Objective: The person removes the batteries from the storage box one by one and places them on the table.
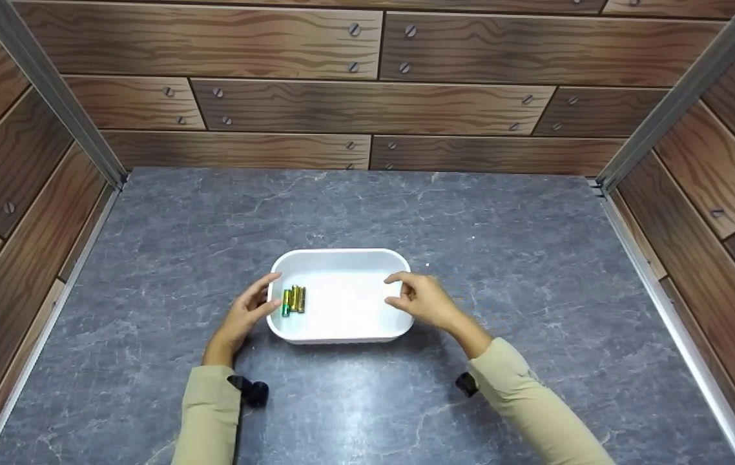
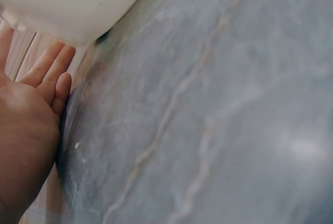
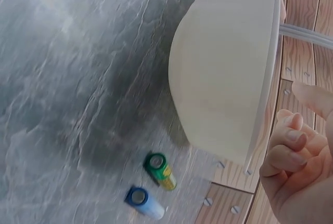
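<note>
Smooth white plastic tray (image 1: 341,326) on matt grey marble-look tabletop (image 1: 503,226)

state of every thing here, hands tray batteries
white tray: upright on the grey table, holding only the batteries
batteries: lying side by side at the tray's left end
left hand: fingers straight, at the tray's left rim
right hand: fingers loosely curled at the right rim; grip unclear

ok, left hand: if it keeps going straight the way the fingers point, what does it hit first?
Most likely the white tub. The left hand sits at the tub's left end with fingers aimed up and right at its rim. The batteries lie just inside that wall. Whether the fingertips already touch the rim is unclear.
</note>
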A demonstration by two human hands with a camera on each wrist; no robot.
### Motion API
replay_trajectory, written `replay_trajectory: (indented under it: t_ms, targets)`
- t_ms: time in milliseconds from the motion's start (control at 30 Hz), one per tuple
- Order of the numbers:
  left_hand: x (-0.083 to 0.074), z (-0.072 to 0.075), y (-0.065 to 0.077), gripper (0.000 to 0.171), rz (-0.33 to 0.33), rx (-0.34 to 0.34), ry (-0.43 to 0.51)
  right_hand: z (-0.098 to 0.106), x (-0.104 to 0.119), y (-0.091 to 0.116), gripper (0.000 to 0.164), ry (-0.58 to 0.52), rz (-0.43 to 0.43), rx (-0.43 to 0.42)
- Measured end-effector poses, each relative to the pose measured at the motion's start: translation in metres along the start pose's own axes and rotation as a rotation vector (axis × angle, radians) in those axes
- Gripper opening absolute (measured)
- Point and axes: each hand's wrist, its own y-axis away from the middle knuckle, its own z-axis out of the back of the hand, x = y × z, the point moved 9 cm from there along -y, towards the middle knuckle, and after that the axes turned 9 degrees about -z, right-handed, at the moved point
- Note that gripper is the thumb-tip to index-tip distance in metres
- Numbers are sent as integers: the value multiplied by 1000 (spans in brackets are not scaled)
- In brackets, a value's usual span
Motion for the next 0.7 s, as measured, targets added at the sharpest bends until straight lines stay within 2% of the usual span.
replay_trajectory:
  t_ms: [167, 433, 700]
  targets:
    - [-1, -1, 0, 56, -9, 5, -10, -9, 8, -2, 34, 8, 16, 18]
    - [0, 1, 1, 55, -4, -3, -2, -24, 18, -3, 31, 59, 57, 2]
    - [1, 0, 0, 56, 4, 7, -5, -40, 23, -7, 30, 90, 54, 46]
